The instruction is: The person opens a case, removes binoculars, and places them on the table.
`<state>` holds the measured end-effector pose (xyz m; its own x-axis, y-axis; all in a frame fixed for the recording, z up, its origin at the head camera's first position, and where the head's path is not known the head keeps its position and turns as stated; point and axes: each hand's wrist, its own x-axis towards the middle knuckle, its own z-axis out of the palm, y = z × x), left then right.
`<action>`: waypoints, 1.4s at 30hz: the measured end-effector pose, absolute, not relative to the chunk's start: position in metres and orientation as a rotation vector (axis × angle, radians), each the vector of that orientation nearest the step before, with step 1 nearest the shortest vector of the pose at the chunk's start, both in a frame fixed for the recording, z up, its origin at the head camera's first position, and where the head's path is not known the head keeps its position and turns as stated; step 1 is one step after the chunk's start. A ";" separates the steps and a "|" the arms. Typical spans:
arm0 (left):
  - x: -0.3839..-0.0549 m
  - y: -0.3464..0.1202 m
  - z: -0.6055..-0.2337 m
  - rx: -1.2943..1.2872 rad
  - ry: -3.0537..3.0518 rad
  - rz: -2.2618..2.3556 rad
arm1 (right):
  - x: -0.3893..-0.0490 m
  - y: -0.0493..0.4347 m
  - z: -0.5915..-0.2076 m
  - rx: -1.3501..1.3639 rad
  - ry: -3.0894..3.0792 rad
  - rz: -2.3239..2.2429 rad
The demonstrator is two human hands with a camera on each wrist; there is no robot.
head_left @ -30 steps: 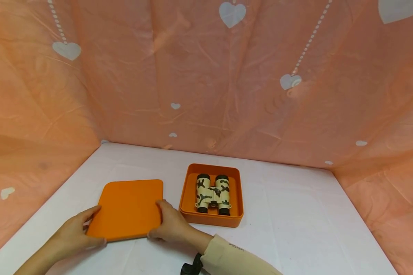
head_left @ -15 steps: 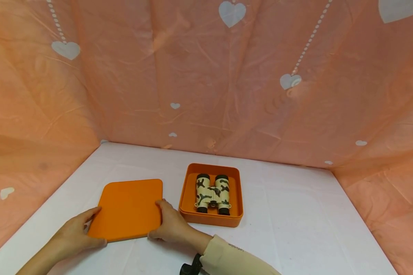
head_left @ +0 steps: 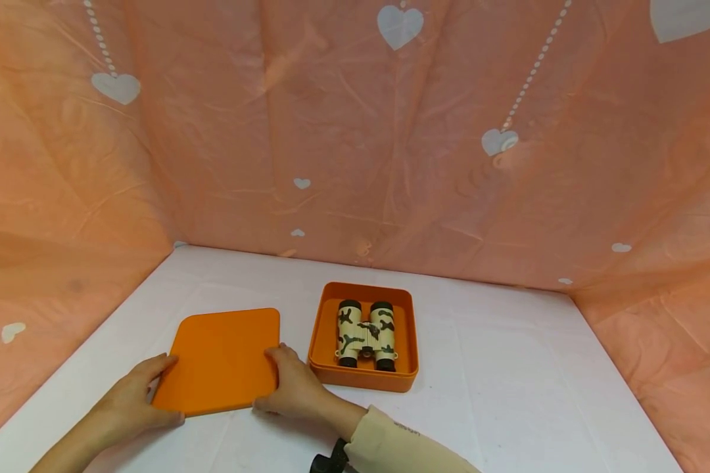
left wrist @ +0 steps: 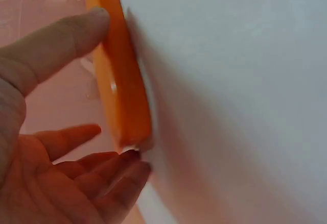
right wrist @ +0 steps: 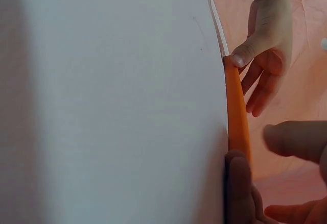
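Left hand and right hand grip orange lid at near corners, thumbs wide from fingers. Lid on or just above white table; we cannot tell. We expect it light, stiff, slightly slippery; hold by side edges. Farther: orange box with binoculars.

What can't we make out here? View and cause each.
- Underside of flat orange square lid: head view, hidden by its top.
- Floor beneath cream camouflage binoculars in orange square box: head view, hidden by them.
- Lettering on beige fabric sleeve: head view, too small.
- Lower part of black object beside the sleeve: head view, cut off by bottom edge.
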<state>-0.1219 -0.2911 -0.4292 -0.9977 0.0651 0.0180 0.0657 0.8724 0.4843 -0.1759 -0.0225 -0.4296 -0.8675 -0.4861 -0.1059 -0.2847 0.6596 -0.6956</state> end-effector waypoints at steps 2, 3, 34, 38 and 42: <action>-0.122 -0.290 -0.427 -0.128 -3.014 -0.793 | -0.174 -0.020 -0.427 -0.665 2.603 -1.018; -0.122 -0.290 -0.425 -0.136 -3.003 -0.792 | -0.173 -0.019 -0.425 -0.694 2.613 -1.014; -0.147 -0.232 -0.388 -0.358 -2.801 -1.059 | -0.188 0.063 -0.361 -1.060 2.924 -0.712; -0.153 -0.220 -0.386 -0.391 -2.794 -1.118 | -0.195 0.078 -0.357 -1.069 2.980 -0.610; -0.161 -0.208 -0.383 -0.426 -2.793 -1.178 | -0.202 0.092 -0.355 -1.034 2.998 -0.523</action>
